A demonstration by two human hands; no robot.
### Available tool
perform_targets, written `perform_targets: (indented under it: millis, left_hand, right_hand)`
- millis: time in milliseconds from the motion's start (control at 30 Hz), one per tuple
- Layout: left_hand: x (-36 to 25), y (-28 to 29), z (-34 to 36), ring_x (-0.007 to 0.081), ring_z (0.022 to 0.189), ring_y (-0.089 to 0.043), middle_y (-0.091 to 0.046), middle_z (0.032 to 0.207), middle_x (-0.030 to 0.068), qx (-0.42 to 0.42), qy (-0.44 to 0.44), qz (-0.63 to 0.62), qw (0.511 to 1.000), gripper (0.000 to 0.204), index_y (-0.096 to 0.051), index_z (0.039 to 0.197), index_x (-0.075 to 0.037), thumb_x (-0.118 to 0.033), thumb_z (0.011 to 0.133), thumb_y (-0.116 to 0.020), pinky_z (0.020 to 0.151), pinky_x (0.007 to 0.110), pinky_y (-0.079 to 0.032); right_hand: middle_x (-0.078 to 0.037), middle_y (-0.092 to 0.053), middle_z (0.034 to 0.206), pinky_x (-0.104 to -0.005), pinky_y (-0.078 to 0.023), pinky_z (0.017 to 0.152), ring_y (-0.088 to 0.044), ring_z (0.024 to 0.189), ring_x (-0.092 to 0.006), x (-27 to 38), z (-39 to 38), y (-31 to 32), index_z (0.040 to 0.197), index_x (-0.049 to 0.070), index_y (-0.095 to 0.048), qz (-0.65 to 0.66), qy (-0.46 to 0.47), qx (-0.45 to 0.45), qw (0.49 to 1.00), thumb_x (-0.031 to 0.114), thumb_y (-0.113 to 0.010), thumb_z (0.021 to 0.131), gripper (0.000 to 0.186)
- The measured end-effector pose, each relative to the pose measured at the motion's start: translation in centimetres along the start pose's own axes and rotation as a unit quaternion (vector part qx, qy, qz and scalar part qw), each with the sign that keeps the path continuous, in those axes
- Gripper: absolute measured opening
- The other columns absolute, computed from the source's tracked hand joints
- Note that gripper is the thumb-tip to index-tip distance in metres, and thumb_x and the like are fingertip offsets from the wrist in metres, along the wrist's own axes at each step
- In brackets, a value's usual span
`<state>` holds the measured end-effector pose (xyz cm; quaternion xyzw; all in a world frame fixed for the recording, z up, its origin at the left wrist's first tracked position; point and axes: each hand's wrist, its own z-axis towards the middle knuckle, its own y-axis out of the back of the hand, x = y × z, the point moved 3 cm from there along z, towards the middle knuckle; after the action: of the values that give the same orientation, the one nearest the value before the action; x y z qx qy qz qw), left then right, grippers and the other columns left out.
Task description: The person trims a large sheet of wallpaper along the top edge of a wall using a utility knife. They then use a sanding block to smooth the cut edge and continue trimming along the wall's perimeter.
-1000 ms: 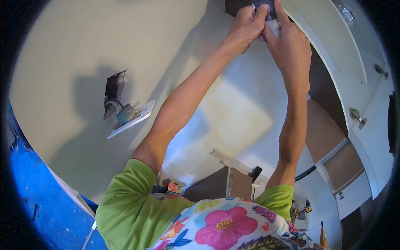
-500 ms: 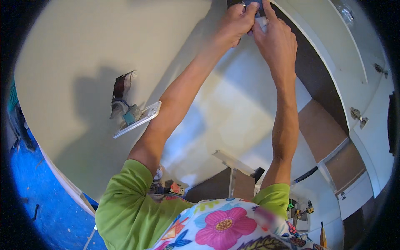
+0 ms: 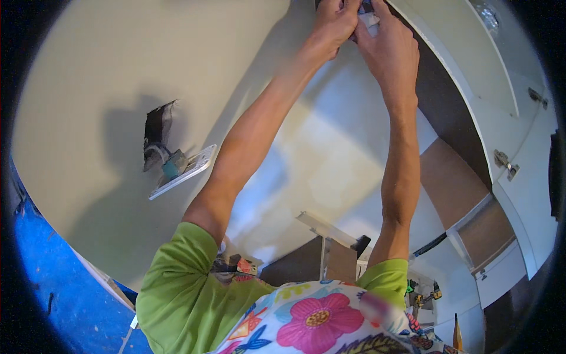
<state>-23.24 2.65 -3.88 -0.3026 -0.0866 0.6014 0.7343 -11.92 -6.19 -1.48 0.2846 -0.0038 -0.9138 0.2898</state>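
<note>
In the head view, your left hand (image 3: 335,29) and right hand (image 3: 390,56) work close together, well above and right of the white plate (image 3: 187,173). Between them sits a small pale piece (image 3: 369,20), whitish and smooth-looking, a dark blue patch just above it; your fingers hide most of its outline. Your right thumb and forefinger lie on either side of it; your left fingers are curled, their tips cut off, so you cannot tell whether either hand pinches it. The plate tilts off the wall, below a dark ragged opening (image 3: 158,127).
</note>
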Motion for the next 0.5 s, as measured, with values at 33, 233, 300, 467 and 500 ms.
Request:
perform_targets:
  millis: [33, 233, 300, 467, 500]
  left_hand:
    - [-0.1, 0.2, -0.4, 0.0126, 0.065, -0.059, -0.063, 0.074, 0.0025, -0.006, 0.011, 0.032, 0.999, 0.041, -0.066, 0.096, -0.002, -0.041, 0.106, -0.055, 0.054, 0.033, -0.047]
    - [0.3, 1.1, -1.1, 0.0137, 0.062, -0.058, -0.061, 0.073, 0.0022, 0.046, 0.048, 0.039, 0.997, 0.041, -0.065, 0.094, -0.004, -0.042, 0.106, -0.055, 0.052, 0.033, -0.045]
    - [0.1, 1.1, -1.0, 0.0137, 0.06, -0.056, -0.06, 0.071, 0.0021, 0.022, 0.041, 0.044, 0.998, 0.041, -0.065, 0.094, -0.004, -0.041, 0.106, -0.054, 0.05, 0.033, -0.044]
    - [-0.5, 1.8, -0.3, 0.0133, 0.056, -0.054, -0.058, 0.069, 0.0019, 0.033, 0.017, 0.072, 0.997, 0.039, -0.064, 0.096, -0.003, -0.039, 0.106, -0.055, 0.048, 0.032, -0.042]
    - [-0.5, 2.0, -0.2, 0.0132, 0.056, -0.053, -0.058, 0.069, 0.0019, 0.039, 0.018, 0.077, 0.996, 0.038, -0.064, 0.096, -0.003, -0.039, 0.106, -0.055, 0.048, 0.032, -0.042]
  right_hand:
    - [-0.025, -0.073, 0.103, -0.0515, -0.056, 0.083, -0.07, 0.094, -0.044, 0.0, -0.1, 0.4, 0.147, 0.01, -0.054, -0.012, -0.014, 0.016, 1.0, 0.025, -0.073, 0.088, 0.064]
    - [-0.024, -0.072, 0.099, -0.0525, -0.055, 0.079, -0.071, 0.092, -0.0428, 0.5, -1.0, 1.1, 0.147, 0.011, -0.054, -0.038, -0.024, 0.048, 0.998, 0.028, -0.074, 0.088, 0.064]
    - [-0.024, -0.072, 0.098, -0.0527, -0.055, 0.078, -0.071, 0.091, -0.0429, 0.8, -0.7, 1.0, 0.147, 0.011, -0.054, -0.027, -0.034, 0.052, 0.998, 0.028, -0.074, 0.088, 0.064]
    - [-0.024, -0.073, 0.101, -0.0523, -0.056, 0.08, -0.071, 0.092, -0.0438, 0.5, -0.6, -0.6, 0.147, 0.011, -0.054, 0.027, -0.038, 0.024, 0.999, 0.027, -0.074, 0.089, 0.063]
    - [-0.024, -0.073, 0.102, -0.0523, -0.056, 0.081, -0.071, 0.092, -0.0441, 0.6, -0.8, -0.8, 0.147, 0.01, -0.054, 0.047, -0.038, 0.012, 0.998, 0.026, -0.073, 0.089, 0.063]
